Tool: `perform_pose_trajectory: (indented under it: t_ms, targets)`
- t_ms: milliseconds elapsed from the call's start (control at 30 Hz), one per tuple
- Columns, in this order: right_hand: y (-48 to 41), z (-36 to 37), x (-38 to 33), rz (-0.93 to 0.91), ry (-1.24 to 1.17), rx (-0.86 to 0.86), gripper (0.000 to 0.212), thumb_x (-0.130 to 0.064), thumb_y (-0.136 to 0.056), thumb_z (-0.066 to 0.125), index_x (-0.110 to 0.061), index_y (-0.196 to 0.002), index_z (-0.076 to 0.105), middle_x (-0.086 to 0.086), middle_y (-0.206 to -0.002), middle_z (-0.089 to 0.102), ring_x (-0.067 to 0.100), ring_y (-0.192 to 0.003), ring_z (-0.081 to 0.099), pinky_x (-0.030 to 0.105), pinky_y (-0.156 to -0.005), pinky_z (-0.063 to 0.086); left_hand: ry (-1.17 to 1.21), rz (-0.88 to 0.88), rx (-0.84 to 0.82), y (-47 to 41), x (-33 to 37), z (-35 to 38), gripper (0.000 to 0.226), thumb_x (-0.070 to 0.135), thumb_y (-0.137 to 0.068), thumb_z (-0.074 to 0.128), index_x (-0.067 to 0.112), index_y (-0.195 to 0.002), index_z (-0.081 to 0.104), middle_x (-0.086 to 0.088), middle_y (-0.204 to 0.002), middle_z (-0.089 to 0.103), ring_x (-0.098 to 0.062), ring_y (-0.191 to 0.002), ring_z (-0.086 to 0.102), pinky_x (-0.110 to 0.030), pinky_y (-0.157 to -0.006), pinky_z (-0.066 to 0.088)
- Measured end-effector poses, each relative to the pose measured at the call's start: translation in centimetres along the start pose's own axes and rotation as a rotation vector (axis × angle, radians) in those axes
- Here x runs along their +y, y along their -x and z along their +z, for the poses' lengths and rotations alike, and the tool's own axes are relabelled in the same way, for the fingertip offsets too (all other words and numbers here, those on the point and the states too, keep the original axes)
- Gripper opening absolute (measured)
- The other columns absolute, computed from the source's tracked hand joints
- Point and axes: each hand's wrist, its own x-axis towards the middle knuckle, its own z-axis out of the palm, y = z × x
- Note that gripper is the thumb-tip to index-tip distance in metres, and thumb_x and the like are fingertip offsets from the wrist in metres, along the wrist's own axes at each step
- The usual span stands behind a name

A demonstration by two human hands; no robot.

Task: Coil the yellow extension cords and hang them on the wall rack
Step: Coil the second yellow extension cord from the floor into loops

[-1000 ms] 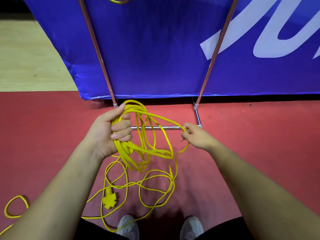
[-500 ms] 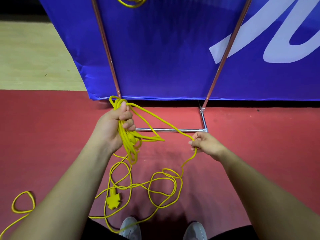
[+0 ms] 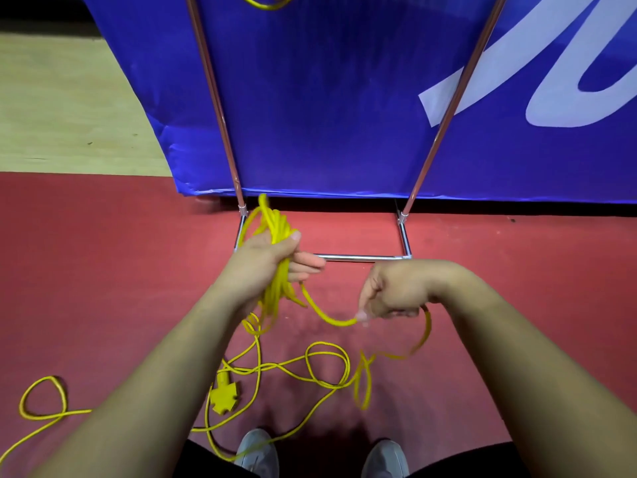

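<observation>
coil point(image 3: 275, 219) is clenched in left grip point(image 3: 265, 260) | cord point(image 3: 336, 322) is pinched by right grip point(image 3: 396, 291) | next loop is best matched in size, twist let out

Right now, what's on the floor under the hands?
Loose cord loops and a yellow socket block lie on the red floor, near two grey shoes. The left forearm hides whether the far-left loop joins them.
</observation>
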Motion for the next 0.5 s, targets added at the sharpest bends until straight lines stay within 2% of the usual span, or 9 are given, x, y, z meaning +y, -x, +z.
perform_pose_trajectory:
  t_ms: [33, 67, 133, 200, 267, 333, 400, 500]
  targets:
    - [0.8, 0.0, -0.9, -0.064, -0.052, -0.114, 0.017, -0.023, -0.092, 0.064, -0.008, -0.091, 0.073, -0.006, -0.049, 0.044, 0.010, -0.041, 0.035, 0.025, -0.046, 0.030, 0.023, -0.020, -0.072, 0.4, -0.3, 0.8, 0.015, 0.024, -0.099, 0.047, 0.009, -0.100, 0.045, -0.021, -0.093, 0.073, -0.032, -0.087, 0.072, -0.035, -0.077, 0.057]
    - [1.4, -0.1, -1.5, -0.152, -0.122, -0.159, 0.017, -0.020, -0.093, 0.063, -0.004, -0.093, 0.070, -0.007, -0.048, 0.044, 0.009, -0.040, 0.033, 0.027, -0.047, 0.026, 0.035, -0.042, -0.134, 0.8, -0.5, 1.6, 0.014, 0.023, -0.099, 0.047, 0.009, -0.100, 0.047, -0.020, -0.092, 0.073, -0.030, -0.084, 0.072, -0.035, -0.076, 0.058]
    - [2.2, -0.7, -2.0, -0.321, -0.289, -0.082, 0.018, -0.011, -0.091, 0.065, 0.007, -0.095, 0.064, -0.008, -0.048, 0.048, 0.008, -0.040, 0.032, 0.030, -0.046, 0.020, -0.008, -0.070, -0.239, 1.4, -0.8, 2.7, 0.017, 0.022, -0.097, 0.048, 0.005, -0.101, 0.052, -0.015, -0.081, 0.072, -0.025, -0.068, 0.071, -0.031, -0.061, 0.058]
    - [2.5, -1.4, -1.5, -0.409, -0.483, 0.072, 0.014, -0.006, -0.085, 0.067, 0.006, -0.092, 0.065, -0.001, -0.051, 0.046, 0.011, -0.043, 0.028, 0.028, -0.046, 0.018, -0.064, -0.049, -0.307, 1.7, -0.5, 3.1, 0.023, 0.026, -0.095, 0.050, 0.005, -0.090, 0.058, -0.012, -0.065, 0.065, -0.023, -0.051, 0.062, -0.026, -0.049, 0.049]
    - [2.2, -1.8, 0.3, -0.385, -0.587, 0.224, 0.004, -0.005, -0.082, 0.071, -0.004, -0.086, 0.069, 0.002, -0.051, 0.041, 0.013, -0.045, 0.026, 0.029, -0.049, 0.018, 0.047, -0.031, -0.285, 1.7, 0.0, 2.6, 0.020, 0.027, -0.092, 0.052, 0.010, -0.081, 0.055, -0.004, -0.053, 0.047, -0.016, -0.040, 0.042, -0.024, -0.045, 0.034]
    - [1.5, -1.7, 2.3, -0.310, -0.574, 0.373, 0.003, -0.008, -0.083, 0.071, -0.009, -0.082, 0.068, 0.004, -0.052, 0.045, 0.016, -0.046, 0.035, 0.029, -0.052, 0.026, 0.208, -0.048, -0.214, 1.4, 0.8, 2.0, 0.016, 0.024, -0.089, 0.054, 0.013, -0.079, 0.049, 0.000, -0.051, 0.037, -0.012, -0.037, 0.032, -0.023, -0.045, 0.026]
    - [0.9, -1.2, 3.7, -0.283, -0.609, 0.467, 0.005, -0.009, -0.086, 0.068, -0.012, -0.082, 0.069, 0.006, -0.055, 0.050, 0.019, -0.050, 0.043, 0.031, -0.057, 0.032, 0.201, -0.054, -0.159, 1.2, 1.1, 1.4, 0.017, 0.022, -0.091, 0.052, 0.012, -0.078, 0.045, -0.002, -0.051, 0.037, -0.013, -0.036, 0.032, -0.021, -0.043, 0.028]
    - [0.1, -0.9, 3.7, -0.298, -0.634, 0.585, 0.006, -0.005, -0.088, 0.067, -0.009, -0.083, 0.069, 0.005, -0.055, 0.046, 0.018, -0.051, 0.039, 0.030, -0.056, 0.031, -0.002, -0.105, -0.185, 0.9, 0.7, 0.9, 0.017, 0.019, -0.094, 0.053, 0.009, -0.082, 0.047, -0.008, -0.052, 0.045, -0.018, -0.037, 0.041, -0.024, -0.043, 0.035]
